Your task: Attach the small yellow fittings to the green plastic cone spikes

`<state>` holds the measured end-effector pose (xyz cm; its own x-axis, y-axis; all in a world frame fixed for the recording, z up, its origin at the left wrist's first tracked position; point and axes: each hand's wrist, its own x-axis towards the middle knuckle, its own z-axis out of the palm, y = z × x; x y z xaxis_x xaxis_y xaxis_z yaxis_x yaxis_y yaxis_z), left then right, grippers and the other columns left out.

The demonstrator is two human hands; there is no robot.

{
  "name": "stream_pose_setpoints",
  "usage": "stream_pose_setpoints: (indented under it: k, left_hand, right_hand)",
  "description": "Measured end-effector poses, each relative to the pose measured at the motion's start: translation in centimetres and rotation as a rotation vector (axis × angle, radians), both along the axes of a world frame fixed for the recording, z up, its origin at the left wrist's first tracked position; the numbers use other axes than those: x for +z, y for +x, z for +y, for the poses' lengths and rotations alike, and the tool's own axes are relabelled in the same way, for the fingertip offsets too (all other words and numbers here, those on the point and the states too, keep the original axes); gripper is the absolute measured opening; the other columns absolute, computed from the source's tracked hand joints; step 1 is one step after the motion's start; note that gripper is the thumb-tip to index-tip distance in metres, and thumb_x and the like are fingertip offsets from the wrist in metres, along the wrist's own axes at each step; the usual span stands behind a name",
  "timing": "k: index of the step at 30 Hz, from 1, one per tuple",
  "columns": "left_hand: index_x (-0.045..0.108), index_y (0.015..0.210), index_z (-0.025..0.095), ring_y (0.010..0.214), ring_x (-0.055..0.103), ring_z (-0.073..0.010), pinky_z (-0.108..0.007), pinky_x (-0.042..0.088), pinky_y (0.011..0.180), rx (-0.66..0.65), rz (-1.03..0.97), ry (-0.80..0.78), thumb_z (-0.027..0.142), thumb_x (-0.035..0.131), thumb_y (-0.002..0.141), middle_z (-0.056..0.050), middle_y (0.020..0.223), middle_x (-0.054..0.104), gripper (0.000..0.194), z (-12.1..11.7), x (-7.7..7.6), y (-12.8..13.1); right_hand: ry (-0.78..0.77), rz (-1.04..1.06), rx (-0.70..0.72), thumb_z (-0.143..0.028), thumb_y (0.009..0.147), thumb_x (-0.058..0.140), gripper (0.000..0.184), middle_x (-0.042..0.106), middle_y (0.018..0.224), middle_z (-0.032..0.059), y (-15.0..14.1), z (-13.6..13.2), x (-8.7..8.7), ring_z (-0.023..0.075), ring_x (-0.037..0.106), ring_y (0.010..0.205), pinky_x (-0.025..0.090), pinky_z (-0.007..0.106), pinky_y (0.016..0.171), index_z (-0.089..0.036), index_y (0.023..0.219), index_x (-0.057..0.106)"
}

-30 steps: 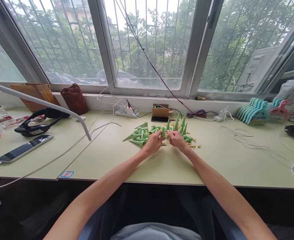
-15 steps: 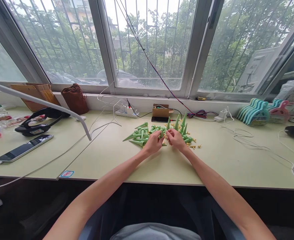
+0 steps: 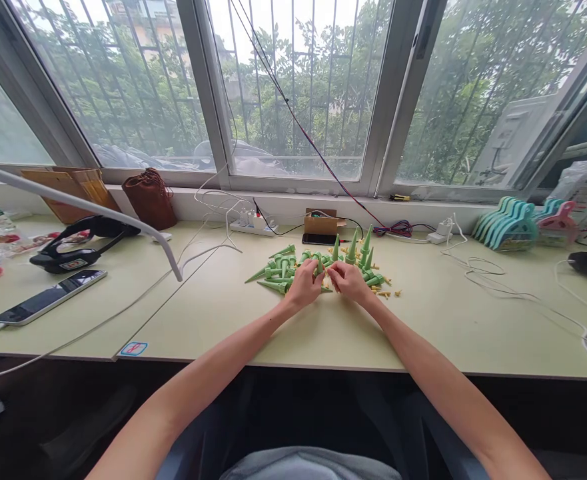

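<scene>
My left hand (image 3: pixel 305 285) is closed around a green plastic spike (image 3: pixel 319 266), mostly covered by the fingers. Close to its right side, my right hand (image 3: pixel 349 281) makes a pinch, fingertips almost touching the held spike; whatever sits in that pinch is too small to make out. A pile of green cone-shaped spikes (image 3: pixel 276 285) with ribbed caps lies to the left and behind the hands. Several more spikes (image 3: pixel 352 249) stand upright on their caps just behind my right hand. Small yellow plastic pieces (image 3: pixel 385 293) are scattered to the right among the spikes.
A dark phone (image 3: pixel 318 239) and an open cardboard box (image 3: pixel 322 224) are behind the pile. White cables (image 3: pixel 503 288) trail across the right side. On the left are a large phone (image 3: pixel 48 298), a black headset (image 3: pixel 68 257) and a grey curved bar (image 3: pixel 98 212).
Both hands stay over the same spot. The left hand and its spike have shifted slightly left, and the right fingertips have moved left towards the spike.
</scene>
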<state>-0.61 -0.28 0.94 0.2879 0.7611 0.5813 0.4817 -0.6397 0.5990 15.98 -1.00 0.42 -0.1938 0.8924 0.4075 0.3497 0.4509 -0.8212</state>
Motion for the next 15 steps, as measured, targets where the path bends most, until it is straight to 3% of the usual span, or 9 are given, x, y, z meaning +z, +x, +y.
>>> stream_pose_setpoints:
  k: [5, 15]
  left_hand:
    - [0.057, 0.083, 0.018, 0.067, 0.053, -0.0126, -0.028, 0.049, 0.061, -0.047, -0.050, -0.023, 0.021, 0.054, 0.086, -0.006, 0.094, 0.056, 0.005, -0.12, 0.05, 0.00]
    - [0.061, 0.087, 0.018, 0.074, 0.059, -0.0132, -0.025, 0.054, 0.059, -0.091, -0.117, -0.064, 0.017, 0.057, 0.080, -0.007, 0.099, 0.055, 0.008, -0.33, 0.03, 0.01]
  right_hand:
    - [-0.025, -0.003, 0.018, -0.051, 0.091, 0.046, 0.042, 0.048, 0.043, -0.0028, -0.08, -0.03, 0.05, 0.0125, 0.044, 0.040, 0.037, 0.025, 0.045, -0.022, 0.060, 0.044]
    - [-0.088, 0.065, 0.044, -0.066, 0.089, 0.044, 0.058, 0.042, 0.038, -0.0029, -0.20, 0.08, -0.06, 0.0110, 0.038, 0.034, 0.033, 0.026, 0.040, -0.022, 0.051, 0.038]
